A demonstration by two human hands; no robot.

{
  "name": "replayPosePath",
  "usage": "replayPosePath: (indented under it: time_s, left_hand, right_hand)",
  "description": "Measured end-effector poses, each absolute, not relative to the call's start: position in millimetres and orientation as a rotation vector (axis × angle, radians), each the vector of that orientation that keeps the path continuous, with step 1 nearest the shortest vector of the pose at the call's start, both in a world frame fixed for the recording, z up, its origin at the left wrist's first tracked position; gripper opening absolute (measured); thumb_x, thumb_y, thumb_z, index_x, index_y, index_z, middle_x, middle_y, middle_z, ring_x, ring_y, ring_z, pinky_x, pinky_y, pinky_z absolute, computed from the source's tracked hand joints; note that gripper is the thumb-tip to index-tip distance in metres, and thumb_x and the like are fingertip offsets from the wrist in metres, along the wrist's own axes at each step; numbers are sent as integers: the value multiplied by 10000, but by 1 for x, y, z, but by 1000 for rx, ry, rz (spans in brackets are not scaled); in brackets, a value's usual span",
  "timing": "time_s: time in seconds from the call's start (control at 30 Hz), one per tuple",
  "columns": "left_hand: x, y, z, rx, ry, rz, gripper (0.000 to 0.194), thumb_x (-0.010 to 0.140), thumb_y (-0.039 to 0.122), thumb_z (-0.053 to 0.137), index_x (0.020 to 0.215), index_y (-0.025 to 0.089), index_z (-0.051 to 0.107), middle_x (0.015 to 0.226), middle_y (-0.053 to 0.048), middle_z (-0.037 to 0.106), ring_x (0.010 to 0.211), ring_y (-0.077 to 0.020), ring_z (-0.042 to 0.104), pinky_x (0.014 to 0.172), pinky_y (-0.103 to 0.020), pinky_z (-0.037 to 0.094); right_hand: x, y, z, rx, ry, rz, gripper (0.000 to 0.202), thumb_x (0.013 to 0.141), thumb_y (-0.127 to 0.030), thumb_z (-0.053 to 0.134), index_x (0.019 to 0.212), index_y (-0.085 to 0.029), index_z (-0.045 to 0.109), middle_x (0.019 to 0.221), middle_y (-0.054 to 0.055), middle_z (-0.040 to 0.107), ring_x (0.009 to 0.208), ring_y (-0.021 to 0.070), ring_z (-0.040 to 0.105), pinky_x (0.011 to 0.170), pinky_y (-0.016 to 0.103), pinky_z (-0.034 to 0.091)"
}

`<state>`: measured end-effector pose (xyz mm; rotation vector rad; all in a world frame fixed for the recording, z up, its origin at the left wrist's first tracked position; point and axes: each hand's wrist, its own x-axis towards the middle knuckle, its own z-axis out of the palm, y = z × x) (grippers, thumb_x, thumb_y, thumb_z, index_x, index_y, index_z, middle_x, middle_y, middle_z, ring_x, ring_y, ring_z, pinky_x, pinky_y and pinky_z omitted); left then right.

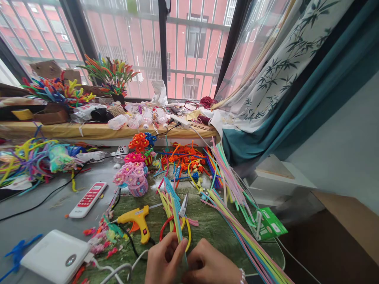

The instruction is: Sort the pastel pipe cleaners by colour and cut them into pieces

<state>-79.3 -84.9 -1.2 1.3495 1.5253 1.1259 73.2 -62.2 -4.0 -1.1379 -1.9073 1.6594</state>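
Note:
My left hand [166, 258] is closed, with the thumb pressing pale blue and yellow pipe cleaners [178, 225] that stick up from the grip. Close beside it, my right hand [211, 260] curls its fingers at the lower end of these pipe cleaners; its fingertips are partly hidden. Scissors [184, 206] with red and yellow handles lie just beyond both hands, blades pointing away. Other blue pipe cleaners [171, 190] lie behind the held ones. Left of the scissors rests a yellow glue gun [136, 221].
Long pastel pipe cleaners [237, 232] spread along the right side. Pink fuzzy flowers in a pot [137, 185] stand mid-table, with orange pieces [189, 156] behind. A remote [88, 200], a white power bank [56, 256] and cables are at left. A cluttered windowsill [148, 132] runs across the back.

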Motion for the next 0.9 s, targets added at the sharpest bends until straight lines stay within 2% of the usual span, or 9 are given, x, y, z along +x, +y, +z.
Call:
replayPosePath:
  time_s: [0.1,0.33,0.6,0.8,0.9]
  left_hand:
    - [-81,-85,3,1332,1516,1138,525,773,643,591,558,171,509,526,64,368,490,-83,345,474,-204,259]
    - [-85,-86,5,1239,1503,1121,491,773,604,614,552,182,492,479,56,431,453,-86,398,441,-191,293]
    - [-82,-86,17,1140,1471,1097,496,731,588,662,528,187,452,426,60,474,369,-68,379,399,-178,278]
    - [-87,-82,10,1192,1451,1013,500,750,600,637,534,188,455,445,59,461,397,-74,389,413,-179,289]
    - [-90,-80,8,1224,1435,961,470,773,574,628,561,186,469,462,52,476,414,-82,418,421,-178,309]
  right_hand:
    - [72,-62,-4,-1146,-1918,1680,410,649,-141,756,393,-134,435,399,-100,303,423,39,277,403,191,166]
    - [71,-64,-6,-1196,-1813,1725,300,674,-182,724,449,-133,531,398,-86,404,416,57,365,395,181,213]
    - [71,-62,-6,-1109,-1838,1706,204,701,-155,694,511,-125,625,407,-89,365,420,56,333,409,182,204]
    - [69,-63,-3,-1131,-1791,1787,144,727,-151,674,587,-121,691,433,-73,470,427,77,441,422,179,265]
    - [69,-64,-5,-1185,-1735,1765,184,736,-204,699,573,-121,679,425,-63,493,412,85,448,421,186,276]
